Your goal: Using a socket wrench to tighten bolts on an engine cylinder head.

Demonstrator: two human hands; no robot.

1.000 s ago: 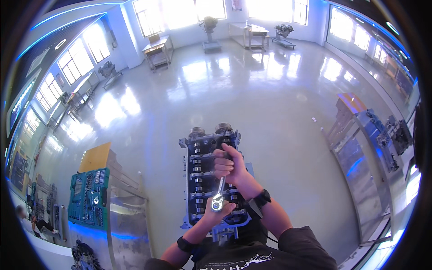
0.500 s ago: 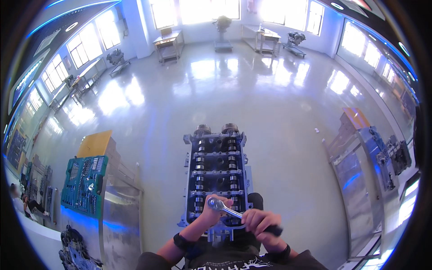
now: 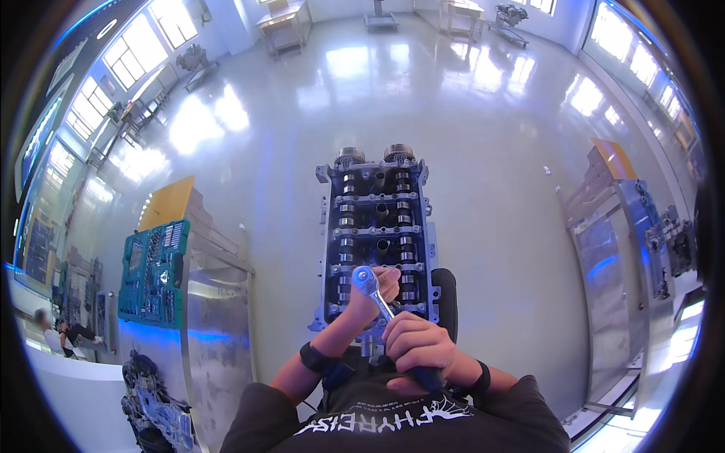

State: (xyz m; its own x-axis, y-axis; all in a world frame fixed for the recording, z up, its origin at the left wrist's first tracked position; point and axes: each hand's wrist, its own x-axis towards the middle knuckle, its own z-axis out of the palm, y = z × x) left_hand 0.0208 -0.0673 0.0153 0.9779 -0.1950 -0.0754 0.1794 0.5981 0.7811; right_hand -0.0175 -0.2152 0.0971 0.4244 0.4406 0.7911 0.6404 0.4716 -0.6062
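Here, both hands' fingers clamped on ratchet (image 3: pixel 381 302) over engine head (image 3: pixel 377 219), left hand (image 3: pixel 370 296) at top, right hand (image 3: pixel 415 343) on grip, green tray (image 3: pixel 155 272) w/ sockets.

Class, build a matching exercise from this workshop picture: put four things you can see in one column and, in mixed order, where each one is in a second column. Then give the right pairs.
Things:
1. ratchet wrench
2. engine cylinder head
3. green tool tray
4. right hand

Places:
A. on the metal cabinet at the person's left
B. on the wrench's handle, near the body
C. on the stand in front of the person
D. head under the left hand, over the engine's near end

Pairs: 1-D, 2-C, 3-A, 4-B
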